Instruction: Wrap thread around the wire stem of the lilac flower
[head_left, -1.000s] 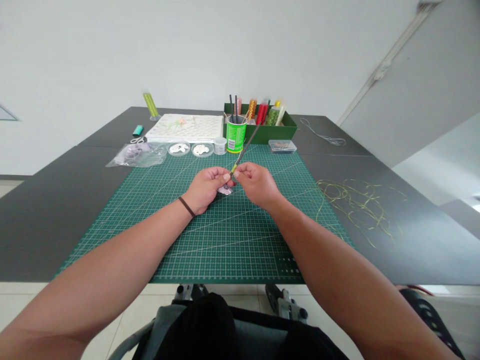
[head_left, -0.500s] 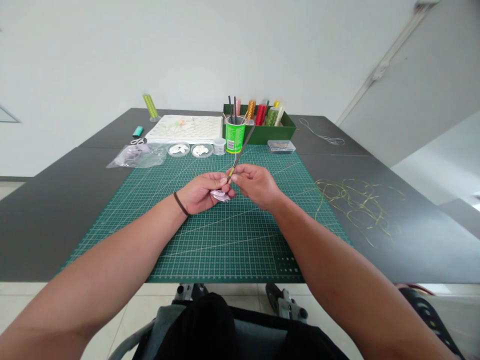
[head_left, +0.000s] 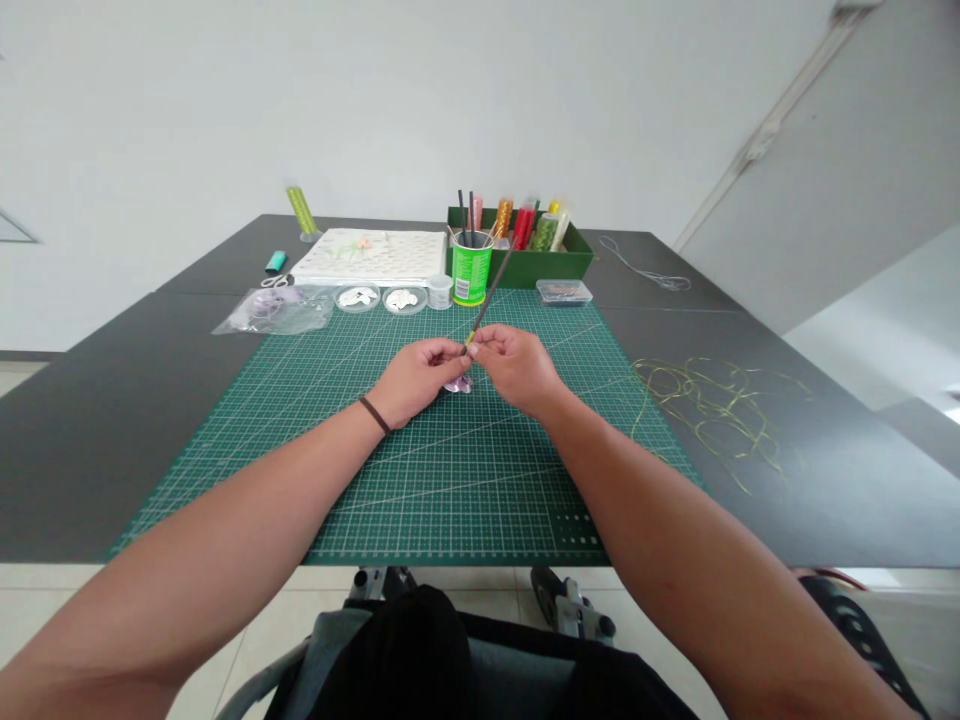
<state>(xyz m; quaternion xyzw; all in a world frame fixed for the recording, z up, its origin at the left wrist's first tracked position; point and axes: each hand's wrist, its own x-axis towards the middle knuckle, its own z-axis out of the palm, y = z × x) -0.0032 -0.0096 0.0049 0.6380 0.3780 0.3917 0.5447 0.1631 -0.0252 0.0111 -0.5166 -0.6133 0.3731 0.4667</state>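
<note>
A thin dark rod (head_left: pixel 489 300) with a yellow-green wrapped lower end rises at a slant from between my hands. My right hand (head_left: pixel 517 370) pinches the rod's lower end between thumb and fingers. My left hand (head_left: pixel 416 380) sits right beside it, its fingertips at the same spot. A pale lilac petal-like piece (head_left: pixel 459 386) shows just under my left fingers, mostly hidden by them. Both hands hover over a green cutting mat (head_left: pixel 450 490) with a printed grid.
At the mat's far edge stand a green can of tools (head_left: pixel 462 275), a green box of bead tubes (head_left: pixel 517 262), small dishes (head_left: pixel 356 297) and a plastic bag (head_left: pixel 277 312). Loose thin gold wire (head_left: pixel 709 415) lies on the dark table at right.
My hands have drawn closer together around the rod's lower end. The lilac piece has shifted right with my left hand, and the rod stands a little steeper.
</note>
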